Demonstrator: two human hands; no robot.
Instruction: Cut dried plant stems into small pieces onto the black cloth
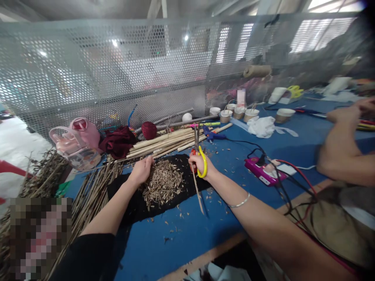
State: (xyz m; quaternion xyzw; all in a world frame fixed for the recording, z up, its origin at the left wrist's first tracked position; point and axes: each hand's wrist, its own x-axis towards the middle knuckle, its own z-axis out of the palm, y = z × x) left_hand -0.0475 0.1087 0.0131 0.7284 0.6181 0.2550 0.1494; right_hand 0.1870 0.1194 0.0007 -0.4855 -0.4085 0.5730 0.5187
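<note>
My right hand [202,164] grips scissors [202,162] with yellow and red handles, their blades pointing up and away. A thin dry stalk [198,195] also hangs from this hand, slanting down over the blue table. My left hand [142,169] is closed at the left edge of a heap of short chopped stalk pieces [164,181]. Its fingers appear pinched on a thin stalk, mostly hidden by the hand. The heap lies on a black cloth [129,208] spread over the table [181,242].
Behind the heap lie pale wooden sticks [166,142], dark red yarn [149,130] and a blue glue gun [215,134]. Dry stalks [90,195] and a pink bottle [79,142] are left. Right are paper cups [226,116], a magenta power strip [265,171] and another person's arm [340,144].
</note>
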